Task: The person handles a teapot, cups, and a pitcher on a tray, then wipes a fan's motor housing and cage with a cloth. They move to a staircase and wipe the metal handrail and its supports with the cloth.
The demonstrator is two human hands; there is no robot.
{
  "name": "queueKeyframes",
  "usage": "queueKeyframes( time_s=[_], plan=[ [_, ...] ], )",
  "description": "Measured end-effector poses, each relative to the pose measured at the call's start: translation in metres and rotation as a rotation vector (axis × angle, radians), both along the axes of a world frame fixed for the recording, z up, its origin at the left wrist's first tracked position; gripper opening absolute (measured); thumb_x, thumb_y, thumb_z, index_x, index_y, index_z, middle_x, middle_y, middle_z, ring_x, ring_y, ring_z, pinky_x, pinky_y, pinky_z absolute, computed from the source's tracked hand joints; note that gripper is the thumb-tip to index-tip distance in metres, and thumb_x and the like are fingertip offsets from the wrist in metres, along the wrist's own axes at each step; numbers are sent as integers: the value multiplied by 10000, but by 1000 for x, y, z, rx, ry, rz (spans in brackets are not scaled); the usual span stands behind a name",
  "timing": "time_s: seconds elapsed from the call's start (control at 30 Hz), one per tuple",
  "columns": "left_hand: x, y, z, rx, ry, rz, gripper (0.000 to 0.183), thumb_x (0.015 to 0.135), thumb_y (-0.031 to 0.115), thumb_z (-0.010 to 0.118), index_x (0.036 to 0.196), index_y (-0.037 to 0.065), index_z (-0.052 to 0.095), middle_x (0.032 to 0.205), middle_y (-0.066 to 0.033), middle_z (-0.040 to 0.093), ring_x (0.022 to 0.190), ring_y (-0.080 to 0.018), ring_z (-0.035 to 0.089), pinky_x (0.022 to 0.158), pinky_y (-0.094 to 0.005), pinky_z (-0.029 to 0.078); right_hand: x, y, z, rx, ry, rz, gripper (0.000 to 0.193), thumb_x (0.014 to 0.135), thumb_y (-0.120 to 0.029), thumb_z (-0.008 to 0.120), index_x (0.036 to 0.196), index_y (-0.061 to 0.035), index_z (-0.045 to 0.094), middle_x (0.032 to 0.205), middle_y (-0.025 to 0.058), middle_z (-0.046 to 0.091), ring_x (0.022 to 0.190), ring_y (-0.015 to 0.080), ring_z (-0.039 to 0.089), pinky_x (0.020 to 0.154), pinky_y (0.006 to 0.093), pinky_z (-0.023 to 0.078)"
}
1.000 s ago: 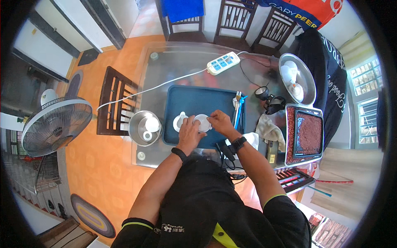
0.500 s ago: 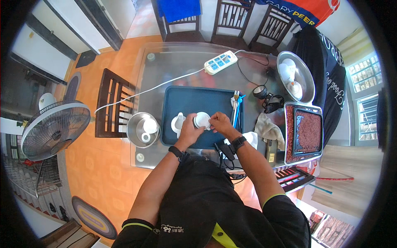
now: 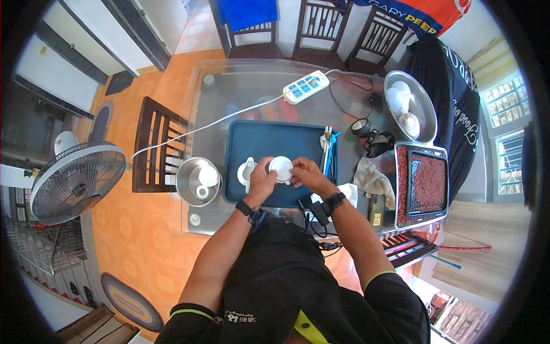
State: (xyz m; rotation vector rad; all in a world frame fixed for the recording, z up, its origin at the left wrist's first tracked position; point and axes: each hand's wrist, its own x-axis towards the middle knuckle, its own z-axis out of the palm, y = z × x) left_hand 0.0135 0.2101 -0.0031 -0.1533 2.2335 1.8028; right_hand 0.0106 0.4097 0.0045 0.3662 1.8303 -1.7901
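Wrists: circled by dark straps [image 3: 246,207], with a black adapter [image 3: 318,207] and cables just beside the right one.
Left hand [image 3: 262,180]: fingers bent, pinching the left rim of the white round dish.
Right hand [image 3: 308,175]: fingertips close together, pinching the right edge of the same dish.
White round dish [image 3: 281,168]: between both hands, over the dark blue tray; impossible to tell whether touching it.
White lobed piece [image 3: 246,174]: lying on the tray, just left of the left hand.
Dark blue tray [image 3: 258,137]: flat on the tabletop [image 3: 240,86], under both hands.
Steel bowl [image 3: 182,186]: left of the tray, holding a white disc [image 3: 208,175] and a white ring [image 3: 201,192].
White cloth [image 3: 349,196]: right of the right wrist.
Slim brushes [image 3: 326,143]: along the tray's right side, beside a blue tool [image 3: 332,148].
Tan cloth [image 3: 372,179]: right of the tray.
Metal pan [image 3: 396,203]: at far right, with reddish-brown granules and a smaller tray inside.
Headlamp [image 3: 378,144]: near the tan cloth, black straps bunched.
Steel basin [image 3: 424,114]: beyond the headlamp, holding white bulbs [image 3: 398,95].
Power strip [image 3: 306,87]: beyond the tray, white with blue sockets.
Chairs [image 3: 323,28]: past the tabletop's far edge, one draped with a blue towel [image 3: 249,12].
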Motion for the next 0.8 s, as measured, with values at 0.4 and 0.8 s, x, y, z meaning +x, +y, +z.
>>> queueKeyframes(
  time_s=[0.4,0.8],
  plan=[
    [15,-33,93,-66,302,-137,585,901,109,717,1427,5,482,1335,-183,566,1199,-241,583,850,-334,581,-3,-29,59,-86,203,-19,196,935,-132,672,1050,-2,581,881,96,654,704,152,657,562,291,563],
    [54,-94,132,-435,611,-256,444,792,205,816,1195,92,669,1485,-162,487,1283,-364,510,1054,-446,445,1,-71,105,-364,-59,130,168,957,-135,674,1049,-38,571,876,75,660,722,147,679,602,287,581]
  ],
)
